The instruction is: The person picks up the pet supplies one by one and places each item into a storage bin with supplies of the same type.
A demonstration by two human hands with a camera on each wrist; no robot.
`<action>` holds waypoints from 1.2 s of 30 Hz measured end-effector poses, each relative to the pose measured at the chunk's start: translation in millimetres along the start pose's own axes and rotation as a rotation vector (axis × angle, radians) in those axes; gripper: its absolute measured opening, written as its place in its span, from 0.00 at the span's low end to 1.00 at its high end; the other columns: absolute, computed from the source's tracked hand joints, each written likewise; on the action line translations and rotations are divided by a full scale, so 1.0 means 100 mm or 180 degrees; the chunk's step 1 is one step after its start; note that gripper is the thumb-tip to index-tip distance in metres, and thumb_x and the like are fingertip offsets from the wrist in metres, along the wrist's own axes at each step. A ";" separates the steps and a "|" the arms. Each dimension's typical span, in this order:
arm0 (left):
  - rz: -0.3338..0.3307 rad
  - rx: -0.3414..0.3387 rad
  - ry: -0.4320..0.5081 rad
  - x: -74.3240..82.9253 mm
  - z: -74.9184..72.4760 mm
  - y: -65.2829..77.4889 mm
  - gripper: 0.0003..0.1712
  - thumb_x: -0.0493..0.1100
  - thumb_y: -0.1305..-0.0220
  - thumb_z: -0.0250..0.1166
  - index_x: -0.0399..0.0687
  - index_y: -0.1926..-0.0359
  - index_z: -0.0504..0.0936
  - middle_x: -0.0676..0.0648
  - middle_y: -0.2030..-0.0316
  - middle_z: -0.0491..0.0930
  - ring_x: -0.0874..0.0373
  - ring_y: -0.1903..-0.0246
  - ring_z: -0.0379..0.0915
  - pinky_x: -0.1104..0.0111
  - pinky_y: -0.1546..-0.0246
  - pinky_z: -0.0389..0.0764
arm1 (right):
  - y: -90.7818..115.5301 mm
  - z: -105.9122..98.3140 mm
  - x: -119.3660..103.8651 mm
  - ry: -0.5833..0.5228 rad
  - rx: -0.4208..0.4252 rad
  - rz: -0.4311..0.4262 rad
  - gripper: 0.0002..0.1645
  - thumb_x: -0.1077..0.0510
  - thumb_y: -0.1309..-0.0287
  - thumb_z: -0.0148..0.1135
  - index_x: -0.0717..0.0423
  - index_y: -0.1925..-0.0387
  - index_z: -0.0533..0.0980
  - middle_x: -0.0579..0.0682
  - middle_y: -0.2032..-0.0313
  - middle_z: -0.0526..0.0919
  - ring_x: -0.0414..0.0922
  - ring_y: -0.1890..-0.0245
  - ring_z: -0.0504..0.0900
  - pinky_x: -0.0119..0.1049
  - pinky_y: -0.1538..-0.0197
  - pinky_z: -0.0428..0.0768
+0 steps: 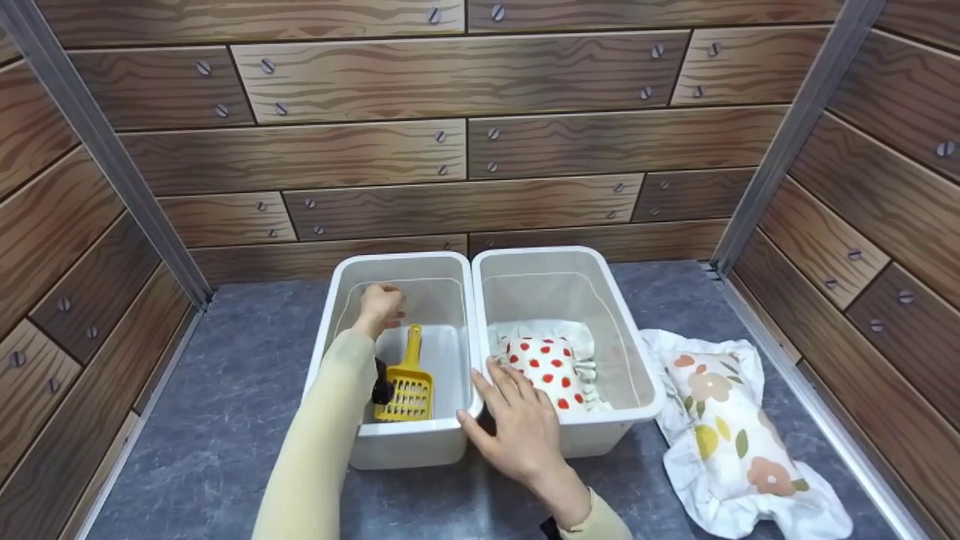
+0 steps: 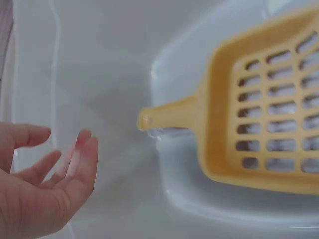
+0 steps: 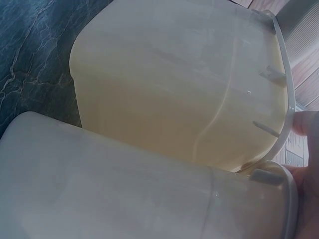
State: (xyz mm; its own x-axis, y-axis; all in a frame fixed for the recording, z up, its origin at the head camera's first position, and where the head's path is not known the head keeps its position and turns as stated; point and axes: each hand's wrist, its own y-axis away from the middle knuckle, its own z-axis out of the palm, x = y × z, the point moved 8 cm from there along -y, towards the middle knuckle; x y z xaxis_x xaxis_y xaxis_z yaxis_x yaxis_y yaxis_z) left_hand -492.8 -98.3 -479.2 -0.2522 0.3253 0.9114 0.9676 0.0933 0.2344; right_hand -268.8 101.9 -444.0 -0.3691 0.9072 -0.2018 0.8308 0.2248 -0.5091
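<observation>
In the head view my left hand (image 1: 382,306) is inside the left white bin (image 1: 319,352), beyond the handle end of a yellow slotted litter scoop (image 1: 403,390). The left wrist view shows loosely bent fingers (image 2: 85,159) with nothing between them, apart from the scoop's handle (image 2: 172,115). The scoop lies on the bin's floor, handle toward the back wall. My right hand (image 1: 517,424) rests on the near rims where the two bins meet, fingers spread. In the right white bin (image 1: 622,337) sits a small cushion (image 1: 544,367) with red strawberries and a ruffled edge.
A flower-patterned cushion (image 1: 739,427) with a white frill lies right of the bins on the dark grey tabletop (image 1: 217,420). Wood-patterned walls (image 1: 465,82) with metal corner strips stand behind and at both sides. The bins stand side by side near the back wall.
</observation>
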 end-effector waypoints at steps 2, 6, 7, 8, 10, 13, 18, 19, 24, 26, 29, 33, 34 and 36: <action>0.0015 0.0069 0.0122 0.05 -0.02 0.02 0.27 0.36 0.35 0.50 0.34 0.35 0.69 0.34 0.45 0.75 0.46 0.56 0.78 0.55 0.52 0.81 | 0.00 0.00 0.00 -0.0008 -0.0020 0.0007 0.34 0.33 0.37 0.54 0.46 0.36 0.74 0.50 0.34 0.72 0.53 0.37 0.71 0.52 0.45 0.73; 0.0012 0.0129 0.0425 0.15 -0.04 0.07 0.27 0.36 0.33 0.50 0.36 0.34 0.68 0.37 0.47 0.74 0.46 0.56 0.76 0.56 0.52 0.79 | 0.01 0.01 0.00 -0.0038 -0.0075 0.0031 0.34 0.33 0.37 0.53 0.46 0.36 0.73 0.50 0.33 0.71 0.53 0.36 0.70 0.53 0.44 0.72; 0.0020 0.0131 0.0503 0.18 -0.04 0.08 0.27 0.36 0.32 0.50 0.35 0.34 0.67 0.37 0.47 0.74 0.47 0.57 0.75 0.57 0.54 0.79 | 0.00 0.01 0.00 -0.0042 -0.0080 0.0033 0.34 0.33 0.37 0.53 0.45 0.36 0.73 0.50 0.33 0.71 0.53 0.36 0.70 0.53 0.44 0.72; 0.0036 0.0127 0.0584 0.21 -0.05 0.09 0.27 0.35 0.33 0.50 0.35 0.34 0.67 0.37 0.47 0.73 0.48 0.58 0.75 0.58 0.55 0.78 | 0.00 0.01 0.00 -0.0043 -0.0080 0.0032 0.34 0.33 0.37 0.53 0.45 0.36 0.74 0.50 0.33 0.71 0.53 0.36 0.70 0.53 0.44 0.72; 0.0079 0.0104 0.0715 0.29 -0.06 0.11 0.26 0.35 0.32 0.50 0.34 0.34 0.67 0.37 0.47 0.73 0.51 0.62 0.75 0.62 0.58 0.77 | 0.00 0.01 0.00 -0.0040 -0.0057 0.0018 0.34 0.34 0.37 0.53 0.46 0.36 0.74 0.50 0.33 0.71 0.52 0.36 0.70 0.53 0.44 0.73; 0.0159 0.0096 0.0937 0.41 -0.10 0.15 0.25 0.35 0.32 0.49 0.34 0.35 0.68 0.36 0.47 0.73 0.57 0.69 0.73 0.67 0.64 0.75 | 0.00 -0.01 -0.01 -0.0045 0.0025 -0.0017 0.34 0.34 0.37 0.54 0.46 0.37 0.75 0.50 0.35 0.73 0.52 0.37 0.71 0.52 0.46 0.74; 0.0287 0.0167 0.1273 0.63 -0.22 0.28 0.22 0.35 0.31 0.50 0.36 0.37 0.70 0.41 0.55 0.78 0.62 0.72 0.76 0.68 0.67 0.75 | 0.01 -0.02 -0.01 -0.0068 0.0066 -0.0024 0.34 0.34 0.37 0.54 0.47 0.37 0.75 0.50 0.35 0.73 0.52 0.37 0.71 0.52 0.47 0.74; 0.0303 0.0181 0.1324 0.66 -0.24 0.31 0.22 0.35 0.31 0.50 0.37 0.38 0.71 0.43 0.57 0.78 0.62 0.72 0.77 0.68 0.66 0.76 | 0.01 -0.02 -0.01 -0.0077 0.0054 -0.0017 0.34 0.34 0.37 0.54 0.47 0.37 0.75 0.50 0.35 0.73 0.52 0.37 0.71 0.52 0.46 0.74; 0.0395 0.0206 0.1473 0.79 -0.33 0.51 0.22 0.35 0.31 0.51 0.40 0.38 0.72 0.45 0.56 0.79 0.62 0.69 0.78 0.67 0.62 0.76 | 0.02 -0.01 -0.01 -0.0112 0.0006 -0.0005 0.34 0.34 0.36 0.53 0.48 0.37 0.75 0.51 0.35 0.73 0.52 0.36 0.71 0.51 0.46 0.74; 0.0476 0.0196 0.1518 0.84 -0.36 0.60 0.21 0.35 0.29 0.50 0.40 0.37 0.71 0.42 0.52 0.79 0.62 0.67 0.78 0.68 0.63 0.75 | 0.02 -0.01 -0.01 -0.0126 0.0011 -0.0005 0.34 0.34 0.36 0.54 0.48 0.37 0.75 0.51 0.35 0.73 0.52 0.37 0.71 0.51 0.46 0.74; 0.0632 0.0196 0.1590 0.91 -0.41 0.73 0.21 0.35 0.28 0.50 0.39 0.37 0.71 0.39 0.48 0.78 0.61 0.66 0.78 0.70 0.63 0.76 | 0.02 -0.03 -0.01 -0.0138 0.0029 -0.0003 0.33 0.35 0.37 0.54 0.48 0.38 0.75 0.51 0.35 0.73 0.52 0.37 0.72 0.51 0.46 0.74; 0.0825 0.0177 0.1670 0.98 -0.46 0.91 0.21 0.34 0.29 0.52 0.39 0.37 0.71 0.39 0.48 0.77 0.58 0.62 0.79 0.68 0.60 0.77 | 0.02 -0.06 -0.02 -0.0160 0.0096 -0.0016 0.33 0.35 0.38 0.56 0.49 0.39 0.77 0.52 0.36 0.74 0.52 0.38 0.73 0.52 0.47 0.74; 0.0874 0.0173 0.1681 0.99 -0.47 0.95 0.21 0.34 0.29 0.52 0.38 0.37 0.71 0.38 0.47 0.77 0.56 0.61 0.79 0.67 0.59 0.77 | 0.02 -0.07 -0.02 -0.0169 0.0123 -0.0025 0.32 0.36 0.38 0.57 0.49 0.40 0.77 0.52 0.37 0.75 0.52 0.39 0.74 0.53 0.47 0.75; 0.0971 0.0179 0.1674 1.01 -0.49 1.04 0.20 0.34 0.29 0.52 0.38 0.37 0.71 0.38 0.48 0.77 0.55 0.59 0.79 0.64 0.55 0.76 | 0.01 -0.10 -0.03 -0.0190 0.0191 -0.0048 0.32 0.37 0.39 0.59 0.49 0.40 0.78 0.53 0.38 0.76 0.53 0.40 0.74 0.53 0.48 0.75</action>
State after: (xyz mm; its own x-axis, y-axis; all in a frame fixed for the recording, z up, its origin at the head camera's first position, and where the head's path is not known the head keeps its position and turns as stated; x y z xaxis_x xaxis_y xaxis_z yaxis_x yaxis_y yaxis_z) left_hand -417.4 -101.8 -346.1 0.0885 -0.1618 0.9828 0.9900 0.1235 -0.0688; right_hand -262.6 103.0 -436.0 -0.4072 0.8806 -0.2423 0.7992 0.2151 -0.5612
